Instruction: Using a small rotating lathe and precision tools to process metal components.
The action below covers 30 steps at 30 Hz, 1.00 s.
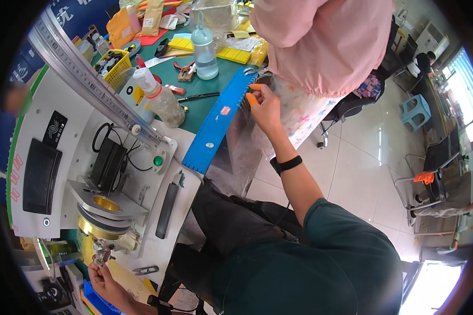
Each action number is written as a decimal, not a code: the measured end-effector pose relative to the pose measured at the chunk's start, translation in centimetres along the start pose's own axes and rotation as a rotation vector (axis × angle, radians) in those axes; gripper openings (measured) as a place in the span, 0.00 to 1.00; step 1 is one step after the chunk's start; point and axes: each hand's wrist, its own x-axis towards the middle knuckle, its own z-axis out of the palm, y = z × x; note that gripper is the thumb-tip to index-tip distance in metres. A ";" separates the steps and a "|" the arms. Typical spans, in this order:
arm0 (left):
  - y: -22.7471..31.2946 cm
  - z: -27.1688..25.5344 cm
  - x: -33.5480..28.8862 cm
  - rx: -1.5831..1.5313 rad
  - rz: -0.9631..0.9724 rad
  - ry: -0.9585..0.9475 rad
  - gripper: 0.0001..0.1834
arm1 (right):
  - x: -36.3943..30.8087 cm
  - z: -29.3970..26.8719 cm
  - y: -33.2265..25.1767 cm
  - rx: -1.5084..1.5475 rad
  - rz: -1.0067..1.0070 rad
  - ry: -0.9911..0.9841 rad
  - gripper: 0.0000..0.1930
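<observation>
Your left hand [105,282] is pinching a metal fitting [104,255] below the brass ring [96,229] while your right hand [266,107], grip unclear, is hovering by the blue strip [215,128] along the bench's [198,100] right edge, work seemingly unfinished.

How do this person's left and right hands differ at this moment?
The right hand wears orange covers on two digits; none show on the left hand.
The left hand is at a small metal fixture below the gold-coloured ring, while the right hand is beside the far end of the blue toothed strip.
Both hands have bent fingers; whether the right hand holds anything is unclear.
</observation>
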 end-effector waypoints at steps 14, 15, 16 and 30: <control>-0.5 -1.3 0.3 0.072 -0.045 -0.065 0.05 | 0.1 0.0 0.5 -0.028 -0.036 0.017 0.11; -0.9 -0.9 0.6 0.052 -0.044 -0.066 0.05 | 0.2 -0.3 0.6 -0.034 -0.032 0.021 0.11; -1.3 -0.7 0.8 0.033 -0.043 -0.067 0.05 | 0.2 -0.6 0.7 -0.040 -0.033 0.027 0.11; 0.6 1.0 0.0 0.016 -0.008 -0.018 0.04 | -2.3 -1.5 -3.6 -0.036 -0.183 -0.127 0.08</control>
